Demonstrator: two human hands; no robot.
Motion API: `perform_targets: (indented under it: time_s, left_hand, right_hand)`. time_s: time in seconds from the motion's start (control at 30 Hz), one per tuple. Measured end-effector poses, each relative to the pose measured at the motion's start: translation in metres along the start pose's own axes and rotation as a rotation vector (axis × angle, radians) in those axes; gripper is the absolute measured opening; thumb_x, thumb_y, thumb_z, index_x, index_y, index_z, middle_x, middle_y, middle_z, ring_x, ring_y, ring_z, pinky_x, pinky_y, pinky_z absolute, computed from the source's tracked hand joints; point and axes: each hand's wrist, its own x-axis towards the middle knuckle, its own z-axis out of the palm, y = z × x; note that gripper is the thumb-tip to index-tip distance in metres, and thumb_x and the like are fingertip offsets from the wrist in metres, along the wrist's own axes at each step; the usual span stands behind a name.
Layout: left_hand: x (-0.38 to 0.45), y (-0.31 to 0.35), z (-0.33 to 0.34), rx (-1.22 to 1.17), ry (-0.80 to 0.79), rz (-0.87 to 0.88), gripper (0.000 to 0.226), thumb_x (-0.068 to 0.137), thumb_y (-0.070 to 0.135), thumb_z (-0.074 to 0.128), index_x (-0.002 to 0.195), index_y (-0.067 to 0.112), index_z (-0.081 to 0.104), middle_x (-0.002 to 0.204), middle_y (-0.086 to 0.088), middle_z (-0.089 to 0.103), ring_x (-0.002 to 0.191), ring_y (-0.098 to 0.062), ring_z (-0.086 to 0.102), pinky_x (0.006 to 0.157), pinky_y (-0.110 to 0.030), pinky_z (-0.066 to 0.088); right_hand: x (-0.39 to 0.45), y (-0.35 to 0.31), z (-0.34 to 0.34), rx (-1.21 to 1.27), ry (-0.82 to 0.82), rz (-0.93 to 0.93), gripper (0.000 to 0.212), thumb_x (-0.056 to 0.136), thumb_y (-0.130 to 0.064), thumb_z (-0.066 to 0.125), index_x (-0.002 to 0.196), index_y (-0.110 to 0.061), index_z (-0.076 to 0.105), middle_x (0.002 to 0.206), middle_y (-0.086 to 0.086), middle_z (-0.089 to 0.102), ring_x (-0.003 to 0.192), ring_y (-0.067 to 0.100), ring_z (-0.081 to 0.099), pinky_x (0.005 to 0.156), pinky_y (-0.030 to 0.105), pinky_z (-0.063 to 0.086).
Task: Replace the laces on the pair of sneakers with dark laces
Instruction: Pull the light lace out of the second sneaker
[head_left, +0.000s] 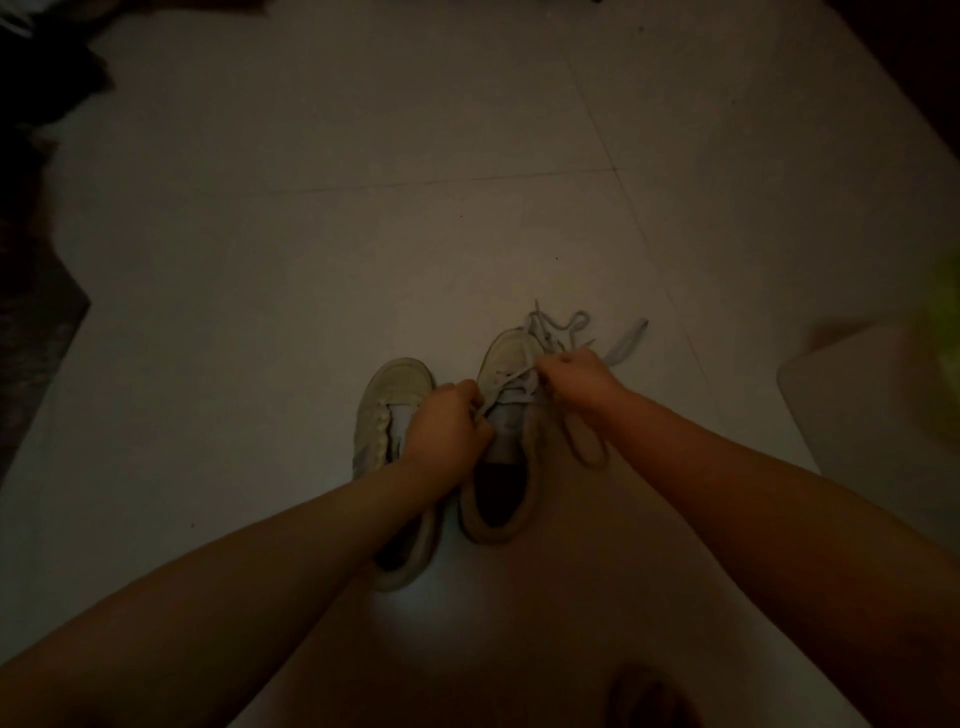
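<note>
Two bare forearms are reaching in from the bottom corners of the view, meeting over a pair of pale sneakers standing side by side on a light tiled floor (311, 208), toes pointing away from the person. The left hand (441, 421) is resting over the gap between the shoes, its fingers curled shut and pinching one end of a light lace (506, 379). The right hand (574, 382) is sitting above the outer edge of the right sneaker (501, 441), fingers pressed together around the same lace, which is stretching taut between the two hands across that shoe's upper eyelets. More of the light lace is lying loose in loops on the floor just beyond the right sneaker's toe and trailing down beside its outer edge. The left sneaker (384, 410) is standing just beside its partner, partly covered by the left wrist; whether it is holding a lace is too dim to tell. No dark lace is distinguishable in this dim light. A pale rounded object (841, 395) is sitting at the right edge, well apart from the shoes.
</note>
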Motion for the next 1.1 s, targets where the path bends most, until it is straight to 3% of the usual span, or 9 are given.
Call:
perform_targets:
  time_s: [0.13,0.23,0.33,0.5,0.57,0.7,0.8,1.0,1.1]
  left_hand:
    - [-0.002,0.001,0.002,0.02,-0.011,-0.017,0.016,0.079,0.015,0.061,0.092,0.007,0.061,0.094,-0.017,0.062,0.085,-0.031,0.06,0.071,-0.036,0.049]
    - [-0.003,0.0,0.003,0.023,-0.012,-0.014,0.015,0.08,0.017,0.061,0.088,0.005,0.06,0.09,-0.018,0.063,0.082,-0.032,0.06,0.07,-0.038,0.05]
    - [-0.004,0.002,0.003,0.021,-0.009,-0.015,0.019,0.08,0.021,0.063,0.09,0.004,0.06,0.09,-0.017,0.064,0.081,-0.032,0.061,0.069,-0.038,0.049]
    - [-0.004,0.005,0.0,0.048,-0.025,-0.015,0.021,0.079,0.018,0.063,0.093,0.002,0.06,0.092,-0.018,0.063,0.083,-0.032,0.061,0.069,-0.039,0.049]
    - [-0.003,0.006,-0.002,0.074,-0.047,-0.009,0.023,0.079,0.017,0.062,0.095,0.001,0.061,0.092,-0.019,0.064,0.084,-0.032,0.061,0.069,-0.039,0.05]
    - [-0.001,0.007,-0.005,0.096,-0.078,-0.003,0.022,0.08,0.017,0.061,0.096,0.001,0.06,0.093,-0.018,0.063,0.084,-0.032,0.061,0.069,-0.038,0.05]
    - [-0.001,0.01,-0.004,0.087,-0.084,-0.005,0.022,0.082,0.018,0.06,0.097,0.002,0.061,0.094,-0.017,0.062,0.085,-0.032,0.061,0.071,-0.039,0.051]
    - [-0.001,0.013,-0.001,0.093,-0.079,-0.019,0.024,0.083,0.021,0.06,0.099,0.002,0.061,0.098,-0.016,0.061,0.088,-0.031,0.06,0.07,-0.035,0.046]
    - [0.0,0.013,0.0,0.092,-0.073,-0.024,0.025,0.083,0.021,0.059,0.099,0.002,0.061,0.096,-0.018,0.062,0.088,-0.032,0.06,0.07,-0.035,0.047]
  right_hand:
    - [0.0,0.002,0.003,-0.263,-0.064,-0.274,0.005,0.083,-0.01,0.058,0.079,-0.011,0.061,0.077,0.007,0.054,0.075,0.017,0.052,0.068,0.029,0.043]
    - [-0.009,-0.005,0.008,-0.486,-0.096,-0.613,0.029,0.075,-0.014,0.062,0.103,-0.013,0.067,0.101,0.004,0.053,0.092,0.013,0.048,0.078,0.029,0.043]
    - [-0.011,-0.006,0.016,-0.815,-0.061,-0.883,0.025,0.07,-0.007,0.066,0.094,-0.01,0.072,0.096,0.013,0.058,0.088,0.032,0.056,0.072,0.037,0.045]
    - [-0.009,-0.012,0.02,-0.981,0.022,-0.928,0.022,0.055,-0.006,0.078,0.074,-0.013,0.069,0.076,0.007,0.061,0.074,0.027,0.061,0.068,0.032,0.044]
    - [-0.014,-0.016,0.018,-0.971,0.024,-0.855,0.015,0.073,-0.006,0.067,0.087,-0.009,0.068,0.092,0.01,0.062,0.088,0.029,0.06,0.074,0.033,0.041]
    - [-0.007,-0.016,-0.005,-0.434,0.261,-0.374,0.018,0.09,-0.01,0.049,0.095,-0.006,0.066,0.108,0.015,0.06,0.099,0.029,0.056,0.077,0.03,0.04]
    - [0.002,-0.004,-0.017,-0.299,0.189,-0.162,0.015,0.091,-0.009,0.048,0.087,-0.012,0.063,0.106,0.017,0.063,0.099,0.03,0.059,0.073,0.026,0.04]
    - [-0.012,-0.007,-0.007,-0.736,0.036,-0.729,0.035,0.081,-0.005,0.056,0.114,-0.014,0.063,0.12,0.007,0.059,0.112,0.028,0.05,0.09,0.035,0.033]
    - [-0.015,-0.012,0.004,-1.078,-0.032,-0.889,0.02,0.063,-0.013,0.074,0.082,-0.019,0.072,0.085,0.001,0.067,0.091,0.025,0.061,0.081,0.033,0.024]
